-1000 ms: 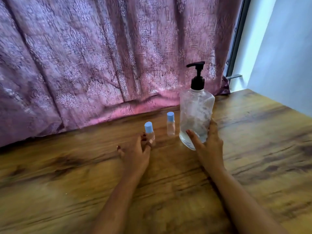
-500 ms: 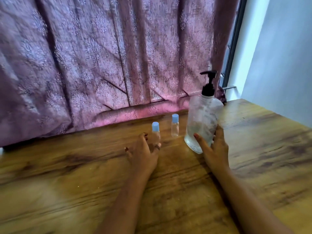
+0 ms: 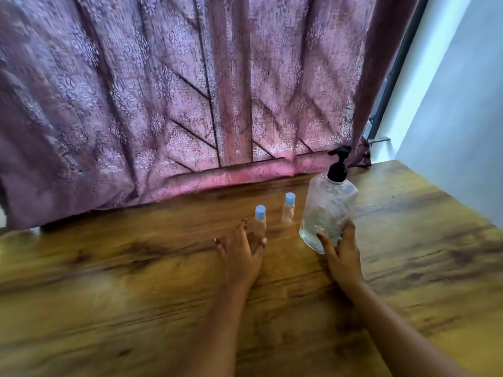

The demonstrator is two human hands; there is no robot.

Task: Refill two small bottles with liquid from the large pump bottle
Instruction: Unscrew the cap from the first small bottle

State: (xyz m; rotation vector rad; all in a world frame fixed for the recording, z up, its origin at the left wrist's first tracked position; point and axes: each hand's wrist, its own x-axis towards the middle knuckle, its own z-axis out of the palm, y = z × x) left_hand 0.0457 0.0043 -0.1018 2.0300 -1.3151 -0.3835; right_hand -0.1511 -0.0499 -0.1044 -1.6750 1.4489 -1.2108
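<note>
Head view: the big pump bottle (image 3: 328, 210) stands on the wooden table (image 3: 109, 281), far and to the right, and the right hand (image 3: 341, 254) wraps around its bottom. Left of it stand two small bottles with blue caps. The left hand (image 3: 241, 254) holds the nearer small bottle (image 3: 260, 220), and the other small bottle (image 3: 288, 208) stands alone between it and the big one.
</note>
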